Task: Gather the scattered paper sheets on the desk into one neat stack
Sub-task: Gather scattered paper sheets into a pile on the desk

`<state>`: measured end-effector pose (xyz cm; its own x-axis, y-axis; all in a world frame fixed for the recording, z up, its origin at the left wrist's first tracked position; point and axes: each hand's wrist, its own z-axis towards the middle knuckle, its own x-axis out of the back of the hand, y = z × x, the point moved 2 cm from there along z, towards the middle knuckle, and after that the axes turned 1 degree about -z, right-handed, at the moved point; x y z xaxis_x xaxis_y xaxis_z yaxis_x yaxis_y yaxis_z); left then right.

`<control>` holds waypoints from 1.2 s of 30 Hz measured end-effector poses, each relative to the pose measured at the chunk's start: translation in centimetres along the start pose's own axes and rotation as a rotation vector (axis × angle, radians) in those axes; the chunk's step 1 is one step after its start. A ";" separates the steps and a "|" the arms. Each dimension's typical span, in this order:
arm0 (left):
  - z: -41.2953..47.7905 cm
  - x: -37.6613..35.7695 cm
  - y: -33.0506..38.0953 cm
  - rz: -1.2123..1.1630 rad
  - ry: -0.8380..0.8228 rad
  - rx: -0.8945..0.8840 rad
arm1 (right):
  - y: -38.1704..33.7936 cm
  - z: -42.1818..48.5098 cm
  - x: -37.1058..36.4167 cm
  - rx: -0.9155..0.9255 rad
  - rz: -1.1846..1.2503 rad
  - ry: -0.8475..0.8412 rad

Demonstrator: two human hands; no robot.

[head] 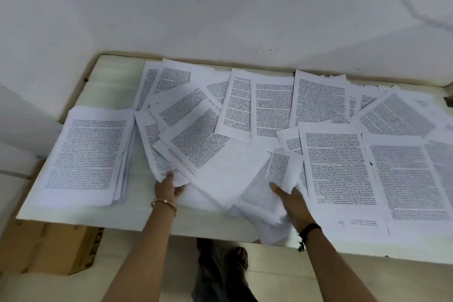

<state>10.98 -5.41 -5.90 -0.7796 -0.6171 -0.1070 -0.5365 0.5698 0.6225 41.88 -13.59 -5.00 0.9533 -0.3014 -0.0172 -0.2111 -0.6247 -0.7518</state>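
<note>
Printed sheets (274,105) are lying scattered and overlapping across the centre & right of the white desk (110,81), w/ a rough stack (90,152) sitting at its left end. Left hand (169,186) is pinching the near edges of a few fanned sheets (196,144) just right of the stack. Right hand (291,201) is gripping a curled sheet (259,193) near the front edge, thumb on top, fingers hidden under it. Cardboard box (56,247) is sitting below the desk at left.

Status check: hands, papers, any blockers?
Left hand grips sheets at their near edge. Right hand pinches more sheets. Stack at desk left; most sheets scattered. No obstacle seen.
</note>
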 end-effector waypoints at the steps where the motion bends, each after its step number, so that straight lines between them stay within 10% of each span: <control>1: -0.1 -0.3 -0.5 0.039 -0.018 0.007 | 0.1 0.1 -1.1 -0.007 0.009 -0.044; 10: -2.4 -2.7 -4.3 0.209 -0.237 0.133 | 0.2 1.9 -7.5 -0.026 0.172 0.058; 20: 2.9 -1.4 1.5 0.471 0.051 -0.125 | -0.1 3.1 -6.2 -0.085 0.085 -0.039; 31: 2.5 0.0 -0.2 0.469 -0.333 0.044 | -1.2 4.3 -8.0 -0.097 0.031 -0.029; 36: 4.6 1.4 5.0 0.529 0.045 -0.304 | -2.1 5.4 -5.8 -0.104 -0.016 0.069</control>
<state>5.70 -0.89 -6.52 -0.8970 -0.3188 0.3061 0.0412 0.6293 0.7761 37.98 -6.65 -6.92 0.9403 -0.3378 0.0425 -0.2207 -0.6998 -0.6794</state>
